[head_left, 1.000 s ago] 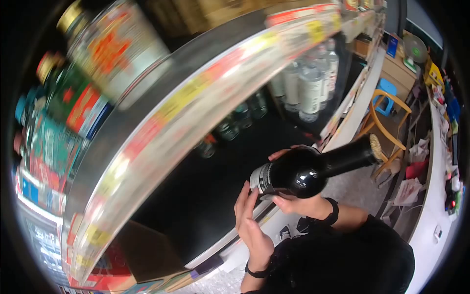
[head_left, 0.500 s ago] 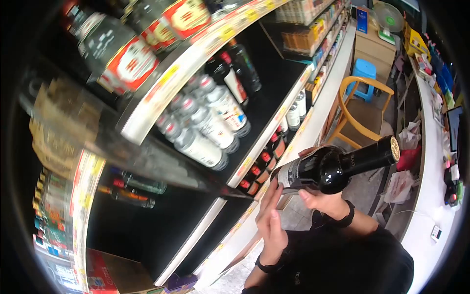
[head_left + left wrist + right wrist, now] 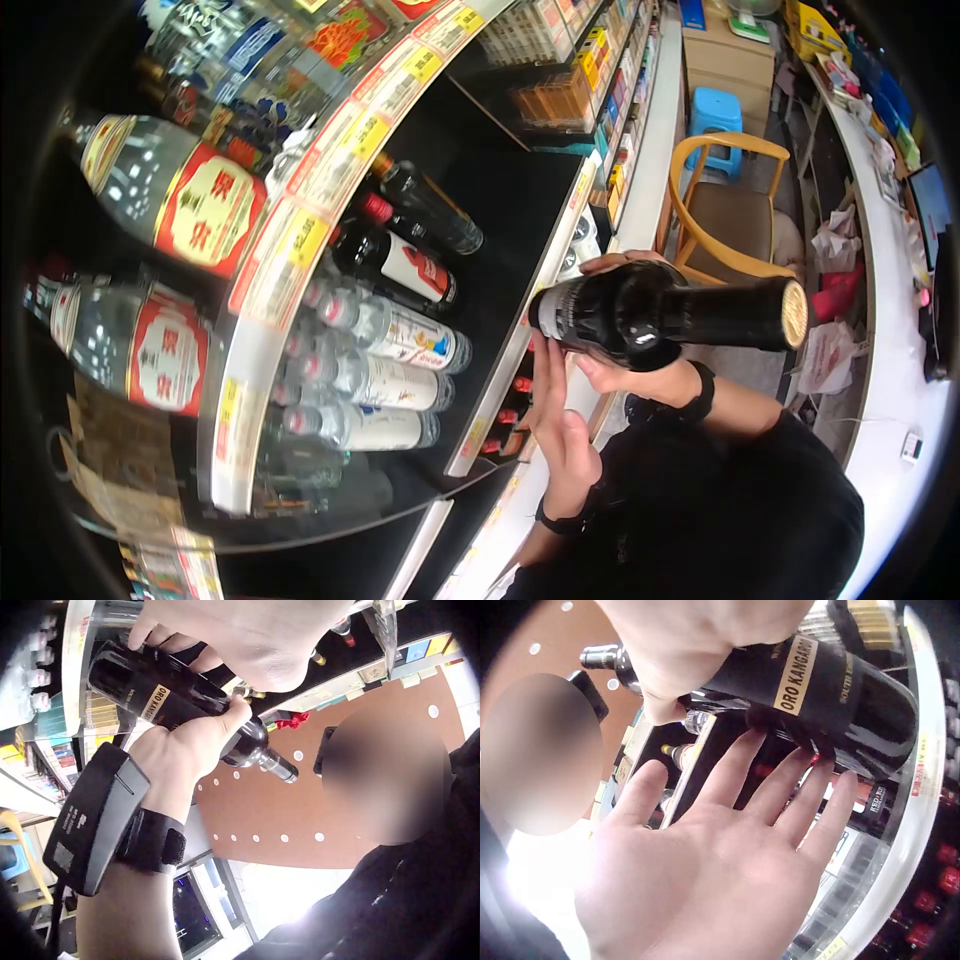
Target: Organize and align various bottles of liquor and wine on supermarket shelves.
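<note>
In the head view a dark wine bottle (image 3: 650, 320) lies tilted, its neck pointing right and ending in a tan-topped cap (image 3: 794, 314). My right hand (image 3: 655, 378) grips it from below, the thumb along the near side and fingers showing on the far side. Extended fingers of my left hand (image 3: 567, 450) touch it near the base. The right wrist view shows the left palm (image 3: 712, 862) spread, fingertips at the bottle's lower side. A black label (image 3: 759, 671) with a pale strip reading "ORO KANGAR…" faces the wrist cameras.
A shelf with price tags (image 3: 335, 180) curves along the left. See-through bottles with white labels (image 3: 385, 420) and red-labelled bottles (image 3: 210, 205) stand on it. Behind the wine bottle are a wooden armchair (image 3: 685, 190) and a blue stool (image 3: 715, 112). A white counter (image 3: 895, 430) runs down the right.
The head view has swung, bringing the bottle shelf and cigarette-like packs more fully into sight. The wine bottle's neck has turned slightly downward in view. Both hands keep their places on it.
</note>
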Demonstrator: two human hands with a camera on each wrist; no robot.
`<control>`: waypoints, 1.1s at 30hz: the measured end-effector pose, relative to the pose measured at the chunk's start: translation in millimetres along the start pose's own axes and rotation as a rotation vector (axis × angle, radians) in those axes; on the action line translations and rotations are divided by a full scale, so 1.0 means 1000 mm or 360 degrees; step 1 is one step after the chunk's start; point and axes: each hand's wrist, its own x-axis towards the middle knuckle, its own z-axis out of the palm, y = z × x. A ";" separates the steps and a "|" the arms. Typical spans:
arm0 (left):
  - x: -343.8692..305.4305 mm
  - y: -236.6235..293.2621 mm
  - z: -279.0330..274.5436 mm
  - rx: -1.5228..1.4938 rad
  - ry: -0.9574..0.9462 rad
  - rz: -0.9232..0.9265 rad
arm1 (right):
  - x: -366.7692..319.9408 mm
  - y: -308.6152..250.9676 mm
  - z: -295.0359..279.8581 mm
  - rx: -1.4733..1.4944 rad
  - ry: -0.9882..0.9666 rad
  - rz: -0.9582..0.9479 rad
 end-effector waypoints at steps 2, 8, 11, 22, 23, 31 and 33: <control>0.014 0.000 -0.001 -0.0012 0.0004 -0.0091 | 0.008 0.005 0.001 -0.0195 -0.0061 -0.0051; 0.054 -0.015 -0.001 -0.0078 0.0004 -0.0265 | 0.040 0.048 0.033 0.0334 0.0184 0.0127; 0.074 -0.017 0.005 -0.0126 0.0045 -0.0369 | 0.052 0.072 0.034 0.0381 0.0141 0.0126; 0.121 -0.067 0.047 -0.0124 0.0264 -0.0291 | 0.126 0.124 0.021 0.0354 -0.0036 0.0386; 0.119 -0.066 0.053 -0.0135 0.0277 -0.0307 | 0.133 0.126 0.020 0.0359 -0.0077 0.0388; 0.223 -0.089 0.062 -0.0234 0.0370 -0.0455 | 0.174 0.147 0.030 0.0173 -0.0265 0.0289; 0.217 -0.085 0.055 -0.0273 0.0403 -0.0496 | 0.185 0.150 0.033 0.0095 -0.0285 0.0226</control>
